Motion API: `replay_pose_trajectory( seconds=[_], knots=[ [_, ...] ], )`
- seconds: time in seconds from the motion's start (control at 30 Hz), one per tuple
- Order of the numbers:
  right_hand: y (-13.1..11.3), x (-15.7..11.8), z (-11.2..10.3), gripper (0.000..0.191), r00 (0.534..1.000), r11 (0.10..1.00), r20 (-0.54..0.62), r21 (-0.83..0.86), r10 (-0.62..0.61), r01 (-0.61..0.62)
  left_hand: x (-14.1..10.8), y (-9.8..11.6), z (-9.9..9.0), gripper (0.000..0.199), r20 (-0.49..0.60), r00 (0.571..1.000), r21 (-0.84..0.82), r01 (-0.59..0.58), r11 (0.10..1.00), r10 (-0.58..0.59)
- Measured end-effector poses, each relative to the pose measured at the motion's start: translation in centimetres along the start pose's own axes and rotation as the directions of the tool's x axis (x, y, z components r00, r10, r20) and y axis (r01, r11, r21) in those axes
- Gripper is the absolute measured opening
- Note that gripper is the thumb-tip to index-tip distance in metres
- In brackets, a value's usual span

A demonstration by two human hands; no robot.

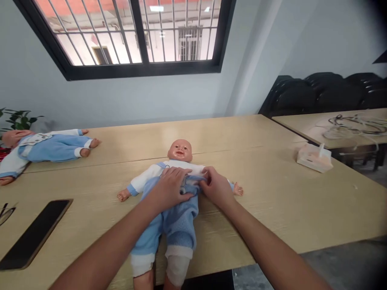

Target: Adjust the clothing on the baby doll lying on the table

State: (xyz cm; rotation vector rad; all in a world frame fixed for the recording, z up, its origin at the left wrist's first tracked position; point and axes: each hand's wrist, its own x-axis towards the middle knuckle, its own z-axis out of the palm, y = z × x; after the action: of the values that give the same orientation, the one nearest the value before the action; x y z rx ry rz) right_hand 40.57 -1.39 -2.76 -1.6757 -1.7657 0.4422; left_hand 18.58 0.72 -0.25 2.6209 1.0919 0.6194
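A baby doll point(180, 150) lies face up on the wooden table point(266, 209), its head away from me and its legs over the near edge. It wears a white top and blue overalls point(181, 229) with white cuffs. My left hand point(172, 185) rests on the doll's chest, fingers bent over the bib, thumb apart from them. At the other side of the bib, my right hand point(216, 185) pinches the blue cloth between thumb and fingers. Both hands partly cover the bib and its fastenings.
A second doll point(57, 145) in like clothes lies at the far left. Near left are a dark phone point(36, 233) and glasses point(6, 213). A tissue box point(314, 158) stands at the right, and cables point(359, 124) lie on another table. Black chairs point(326, 94) stand behind.
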Motion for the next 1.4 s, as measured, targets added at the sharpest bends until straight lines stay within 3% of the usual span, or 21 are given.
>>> replay_pose_trajectory(
  seconds=[0.1,0.17,0.3,0.4,0.57,0.67,0.77,0.87,0.93,1.07,1.17,1.27,1.4],
  knots=[
    [-0.3,-0.2,-0.6,0.010,0.996,0.998,0.082,-0.061,-0.017,0.022,0.2,-0.2,-0.3,0.073,0.025,1.000,0.009,-0.006,1.000,0.006],
    [-0.5,-0.2,-1.0,0.003,0.985,0.998,0.165,-0.018,-0.049,0.053,0.7,-0.3,-0.7,0.065,0.058,0.998,0.026,-0.003,1.000,0.002],
    [-0.5,-0.4,-1.3,0.021,0.957,0.976,0.259,0.201,-0.129,0.077,2.3,-0.2,-1.4,0.033,0.087,0.995,0.104,0.032,0.994,-0.042],
    [-0.3,-0.5,-1.6,0.022,0.937,0.932,0.306,0.359,-0.168,0.051,3.1,-0.2,-1.7,0.017,0.073,0.996,0.134,0.032,0.990,-0.042],
    [0.1,-0.3,-2.2,0.019,0.907,0.889,0.356,0.457,-0.223,0.040,3.4,-0.4,-2.5,0.011,0.131,0.991,0.007,-0.004,1.000,0.003],
    [0.3,-0.3,-1.6,0.017,0.941,0.913,0.263,0.398,-0.213,0.096,3.3,-0.4,-2.9,0.010,0.139,0.990,-0.036,-0.013,0.999,0.018],
    [0.3,-0.6,-0.2,0.006,0.986,0.968,0.121,0.238,-0.117,0.086,3.3,-0.5,-2.8,0.010,0.115,0.992,-0.022,-0.041,0.999,0.043],
    [0.0,-0.9,1.0,0.017,0.999,0.998,-0.032,0.046,-0.033,0.035,3.4,-0.8,-2.4,0.008,0.062,0.995,0.009,-0.083,0.997,0.082],
    [-0.2,-0.9,1.4,0.021,0.995,0.998,-0.090,-0.047,-0.048,0.044,3.4,-1.0,-2.2,0.008,-0.016,0.993,0.040,-0.114,0.993,0.115],
    [0.1,-0.3,0.1,0.022,0.979,0.967,-0.003,-0.158,-0.203,0.200,3.2,-1.1,-1.9,0.009,-0.227,0.951,0.161,-0.176,0.971,0.210],
    [1.8,-0.5,-2.4,0.044,0.955,0.927,0.042,-0.232,-0.292,0.294,2.9,-1.3,-1.8,0.009,-0.298,0.914,0.216,-0.217,0.952,0.276],
    [4.9,-2.0,-4.6,0.062,0.979,0.940,-0.001,-0.280,-0.204,0.196,2.8,-1.5,-1.7,0.008,-0.308,0.907,0.204,-0.233,0.951,0.288],
    [8.1,-4.0,-5.2,0.046,0.998,0.974,0.043,-0.216,-0.055,0.063,2.9,-1.7,-1.7,0.005,-0.259,0.927,0.135,-0.245,0.960,0.273]
  ],
)
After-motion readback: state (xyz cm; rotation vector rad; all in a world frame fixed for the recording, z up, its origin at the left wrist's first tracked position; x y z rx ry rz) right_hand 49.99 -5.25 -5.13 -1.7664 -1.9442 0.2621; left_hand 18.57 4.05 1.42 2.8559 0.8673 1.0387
